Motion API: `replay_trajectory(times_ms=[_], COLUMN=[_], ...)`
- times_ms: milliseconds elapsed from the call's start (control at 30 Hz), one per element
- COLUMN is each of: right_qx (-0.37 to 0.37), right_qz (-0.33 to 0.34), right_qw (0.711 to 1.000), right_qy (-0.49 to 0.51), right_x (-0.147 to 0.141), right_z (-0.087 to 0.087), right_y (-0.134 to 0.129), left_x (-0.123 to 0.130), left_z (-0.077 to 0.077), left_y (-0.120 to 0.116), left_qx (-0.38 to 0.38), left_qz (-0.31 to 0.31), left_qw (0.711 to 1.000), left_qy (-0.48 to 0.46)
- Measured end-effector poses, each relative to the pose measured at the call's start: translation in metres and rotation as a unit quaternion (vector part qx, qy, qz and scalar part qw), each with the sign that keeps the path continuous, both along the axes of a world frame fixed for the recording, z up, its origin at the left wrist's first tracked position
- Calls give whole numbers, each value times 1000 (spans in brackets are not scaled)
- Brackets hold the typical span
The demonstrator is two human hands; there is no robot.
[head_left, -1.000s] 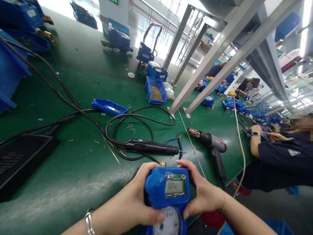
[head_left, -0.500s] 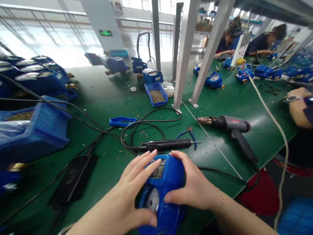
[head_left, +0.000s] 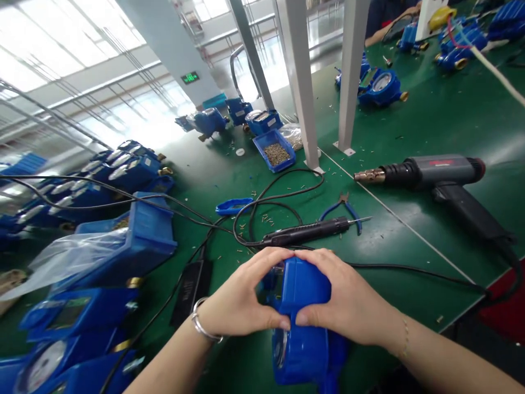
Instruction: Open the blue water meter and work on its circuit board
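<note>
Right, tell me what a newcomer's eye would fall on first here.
Probably the glossy blue plastic-cased meter, held between the left hand and right hand at bottom centre. Next, perhaps, the grey-and-black heat gun, lying at the right on the green tabletop. Farther back, near a pale metal post, sits a small blue plastic tray of brass-coloured pieces.

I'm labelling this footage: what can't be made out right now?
In the head view:
Meter between left hand and right hand: display and dial readings, turned steeply away.
Co-worker: head, cut off by the top edge.
Brass-coloured pieces in the blue tray: too small to count.
Heat gun: red lettering, blurred.
</note>
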State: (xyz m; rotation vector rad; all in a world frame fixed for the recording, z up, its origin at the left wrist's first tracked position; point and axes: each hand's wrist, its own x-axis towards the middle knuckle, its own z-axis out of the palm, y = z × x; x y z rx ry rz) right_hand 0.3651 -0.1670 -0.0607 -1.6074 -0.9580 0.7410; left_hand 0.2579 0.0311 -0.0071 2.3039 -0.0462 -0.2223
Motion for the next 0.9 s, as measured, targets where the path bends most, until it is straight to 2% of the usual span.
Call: replay_trajectory(times_ms=[167, 300, 433, 700, 900], right_qx=[-7, -23, -19, -18, -5], right_qz=[29, 54, 55, 52, 60], right_qw=[1000, 998, 998, 998, 998], right_qy=[-2, -8, -10, -8, 23], right_x=[-2, -1, -1, -2, 1], right_z=[11, 11, 7, 7, 1], right_y=[4, 4, 3, 4, 1], left_x=[-17, -19, -15, -29, -23], left_z=[-14, -19, -18, -12, -9], left_y=[7, 13, 14, 10, 9], left_qx=[-21, -6, -5, 30, -11], left_qz=[10, -23, -43, -9, -16], left_qw=[998, 996, 995, 997, 998], left_qy=[-62, -89, -93, -72, -66])
